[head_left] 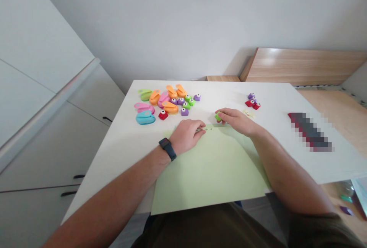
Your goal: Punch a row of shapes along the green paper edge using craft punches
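Note:
A large sheet of light green paper (209,171) lies along the table's front, overhanging the near edge. My left hand (187,135), with a dark watch on its wrist, grips the paper's far edge between thumb and curled fingers. Small punched holes (207,129) show in the paper just right of its fingertips. My right hand (233,120) is closed around a small green craft punch (218,117) at that same edge. The fingers cover part of the punch, so whether the paper sits in its slot cannot be made out.
Larger lever punches (145,117) in several colours stand at the back left, beside small purple punches (184,112) and a red punch (163,115). More small punches (250,103) and pale paper scraps (249,113) lie right. A blurred dark red-edged object (311,131) lies farther right.

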The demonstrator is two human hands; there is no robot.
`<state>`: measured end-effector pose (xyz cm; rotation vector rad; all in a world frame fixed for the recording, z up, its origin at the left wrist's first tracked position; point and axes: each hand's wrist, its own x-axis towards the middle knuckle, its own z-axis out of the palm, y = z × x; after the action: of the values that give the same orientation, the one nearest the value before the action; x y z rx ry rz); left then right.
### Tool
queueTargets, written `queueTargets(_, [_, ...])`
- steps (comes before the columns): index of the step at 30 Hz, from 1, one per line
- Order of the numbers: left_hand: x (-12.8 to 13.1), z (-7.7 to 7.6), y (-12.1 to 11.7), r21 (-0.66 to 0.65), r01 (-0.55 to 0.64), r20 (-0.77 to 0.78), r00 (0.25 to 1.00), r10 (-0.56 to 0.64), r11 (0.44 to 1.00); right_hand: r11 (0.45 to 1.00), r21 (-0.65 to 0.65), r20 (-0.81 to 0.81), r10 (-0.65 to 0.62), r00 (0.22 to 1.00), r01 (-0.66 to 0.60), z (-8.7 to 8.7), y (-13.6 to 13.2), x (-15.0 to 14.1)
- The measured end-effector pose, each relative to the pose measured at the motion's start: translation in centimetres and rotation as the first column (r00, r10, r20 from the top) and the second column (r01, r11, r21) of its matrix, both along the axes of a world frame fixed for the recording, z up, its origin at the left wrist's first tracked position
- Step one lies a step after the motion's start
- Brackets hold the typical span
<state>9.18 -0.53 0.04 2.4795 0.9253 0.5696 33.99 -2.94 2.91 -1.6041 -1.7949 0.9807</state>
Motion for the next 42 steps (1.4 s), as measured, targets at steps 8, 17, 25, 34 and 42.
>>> queueTargets(8, [-0.1, -0.3, -0.2, 0.01, -0.006, 0.014, 1.0, 0.006, 1.0, 0.993, -0.061, -0.158, -0.112, 0.981, 0.104, 0.1, 0.5, -0.1])
queueTargets(17, [-0.1, -0.6, 0.0, 0.007, -0.008, 0.025, 1.0, 0.007, 1.0, 0.95, 0.133, 0.264, -0.31, 0.913, 0.284, 1.0, 1.0, 3.4])
queueTargets(25, [-0.1, -0.7, 0.0, 0.011, -0.002, 0.035, 0.999, 0.002, 1.0, 0.96, 0.128, 0.657, -0.27, 0.704, 0.248, 1.7, 1.1, 5.9])
queueTargets(34, [-0.1, -0.7, 0.0, 0.016, -0.002, 0.032, 0.999, 0.001, 1.0, 0.952, 0.175, 0.626, -0.305, 0.718, 0.252, 1.2, 1.2, 5.9])
queueTargets(42, [-0.2, -1.0, 0.1, 0.018, 0.002, 0.034, 0.999, -0.003, 1.0, 0.862, 0.31, 0.605, -0.504, 0.616, 0.401, 0.0, 2.1, 9.3])
